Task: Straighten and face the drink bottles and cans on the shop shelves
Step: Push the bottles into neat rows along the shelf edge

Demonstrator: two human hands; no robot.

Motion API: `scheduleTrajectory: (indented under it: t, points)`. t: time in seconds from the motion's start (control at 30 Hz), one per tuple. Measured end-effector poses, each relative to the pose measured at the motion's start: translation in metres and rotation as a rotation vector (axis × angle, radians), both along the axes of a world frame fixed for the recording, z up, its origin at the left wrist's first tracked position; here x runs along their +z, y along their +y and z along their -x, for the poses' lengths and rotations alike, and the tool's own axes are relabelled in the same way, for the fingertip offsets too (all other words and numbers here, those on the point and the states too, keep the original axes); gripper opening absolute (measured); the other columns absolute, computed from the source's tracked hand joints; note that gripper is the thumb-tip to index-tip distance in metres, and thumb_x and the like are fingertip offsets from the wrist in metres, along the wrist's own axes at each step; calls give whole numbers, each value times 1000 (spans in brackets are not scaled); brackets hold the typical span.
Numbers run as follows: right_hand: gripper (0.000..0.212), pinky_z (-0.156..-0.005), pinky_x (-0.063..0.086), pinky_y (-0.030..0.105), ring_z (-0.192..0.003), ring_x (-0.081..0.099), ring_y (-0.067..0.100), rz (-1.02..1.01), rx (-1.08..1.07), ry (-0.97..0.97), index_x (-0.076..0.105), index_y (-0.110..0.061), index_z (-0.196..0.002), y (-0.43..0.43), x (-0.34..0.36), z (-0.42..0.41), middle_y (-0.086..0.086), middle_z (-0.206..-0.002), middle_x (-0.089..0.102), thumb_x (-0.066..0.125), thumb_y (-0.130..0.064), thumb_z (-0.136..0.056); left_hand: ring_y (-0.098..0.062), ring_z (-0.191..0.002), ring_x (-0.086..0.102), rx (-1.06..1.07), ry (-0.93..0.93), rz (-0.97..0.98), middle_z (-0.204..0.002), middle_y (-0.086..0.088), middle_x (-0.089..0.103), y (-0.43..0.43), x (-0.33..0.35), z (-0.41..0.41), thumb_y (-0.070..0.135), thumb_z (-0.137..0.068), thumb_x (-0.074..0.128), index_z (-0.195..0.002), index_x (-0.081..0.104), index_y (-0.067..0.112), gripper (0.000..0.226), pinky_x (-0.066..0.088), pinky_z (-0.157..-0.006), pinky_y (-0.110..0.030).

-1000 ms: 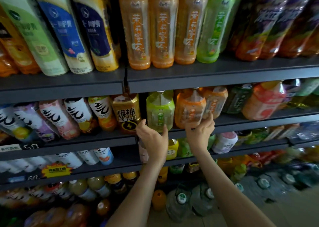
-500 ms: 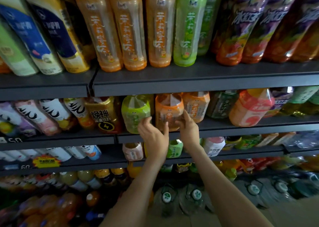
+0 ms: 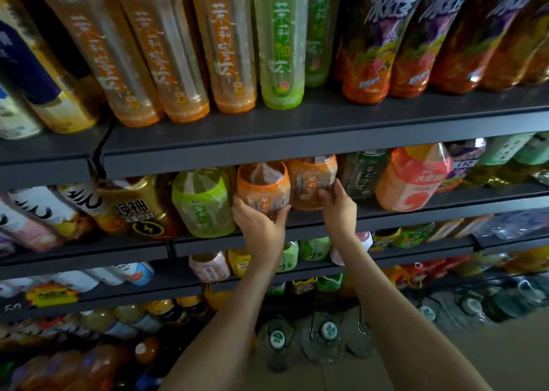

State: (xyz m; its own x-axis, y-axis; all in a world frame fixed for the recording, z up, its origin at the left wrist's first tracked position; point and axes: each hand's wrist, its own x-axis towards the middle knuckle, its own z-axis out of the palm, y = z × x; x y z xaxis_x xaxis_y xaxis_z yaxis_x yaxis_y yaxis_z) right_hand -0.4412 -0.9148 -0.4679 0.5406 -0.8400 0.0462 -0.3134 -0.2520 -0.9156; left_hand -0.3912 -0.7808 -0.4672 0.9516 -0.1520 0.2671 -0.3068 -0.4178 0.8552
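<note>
Just right of the green tea bottle, the left hand gripped one orange tea bottle near the shelf lip and the right hand clasped the neighbouring orange tea bottle, their footing seemingly hidden, so a hurried twist could have tipped either forward off the lip.

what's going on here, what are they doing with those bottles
A person is tidying a shop drinks shelf. Their left hand grips the left orange bottle near its base, and their right hand grips the right orange bottle beside it. Both bottles stand at the front of the second shelf, between a green bottle and a dark green bottle. Neither bottle looks lifted clear of the shelf.
</note>
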Motion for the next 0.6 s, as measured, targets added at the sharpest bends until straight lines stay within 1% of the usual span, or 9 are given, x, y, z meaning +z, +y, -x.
scheduleTrajectory:
  t: [0.07,0.2,0.3,0.37,0.43,0.47,0.53,0.57,0.6]
  points:
    - [23,-64,35,25,-88,62,25,85,-17,34,58,-9,-116,-8,0,-2,8,-95,67,50,-19,-97,-34,-134,28,5,14,24,-142,-24,28,-2,-4,2,39,-74,77,-144,12,-10,108,21,-107,-26]
    - [22,-60,30,28,-85,61,29,155,-42,75,59,-6,-114,-16,1,-9,14,-94,69,49,-18,-98,-33,-136,25,5,4,39,-144,-23,26,-4,-8,-4,43,-74,75,-145,10,-9,109,19,-107,-25]
    - [23,-62,35,30,-83,61,29,147,-79,99,60,-8,-114,-9,0,-7,13,-94,69,50,-19,-97,-36,-135,28,50,-14,37,-142,-25,28,-5,-9,-3,41,-73,76,-144,13,-10,108,22,-106,-27]
    - [23,-65,40,33,-87,62,32,148,-112,129,61,-6,-108,-7,1,-2,14,-94,69,52,-23,-96,-37,-135,28,75,-9,45,-143,-26,26,-7,-10,2,39,-73,77,-144,13,-10,108,25,-107,-29]
    - [24,-64,38,33,-87,61,31,154,-117,163,60,-4,-102,-7,3,1,13,-93,68,52,-26,-96,-38,-135,27,92,-27,55,-145,-27,24,-11,-12,4,38,-73,77,-144,11,-10,108,29,-110,-36]
    - [24,-64,38,33,-87,60,31,161,-107,174,60,-4,-101,-8,3,2,13,-93,67,51,-26,-97,-39,-136,26,103,-45,60,-145,-28,23,-13,-12,5,37,-74,77,-144,11,-10,107,29,-111,-38]
    - [26,-64,40,34,-85,61,32,179,-75,167,60,-4,-99,-10,4,2,14,-91,67,50,-27,-97,-40,-137,23,138,-122,58,-146,-30,21,-16,-12,9,34,-76,76,-144,12,-10,103,22,-116,-31]
    - [26,-63,39,33,-84,61,31,190,-57,156,60,-4,-99,-11,4,3,14,-90,68,50,-28,-97,-39,-136,22,156,-202,43,-146,-30,20,-19,-12,14,33,-78,75,-144,14,-9,99,18,-116,-27]
    - [27,-62,38,32,-83,61,30,199,-41,144,60,-4,-99,-13,3,5,13,-90,68,50,-29,-97,-39,-135,23,165,-311,19,-145,-29,21,-22,-13,20,31,-81,73,-143,17,-7,92,19,-117,-28]
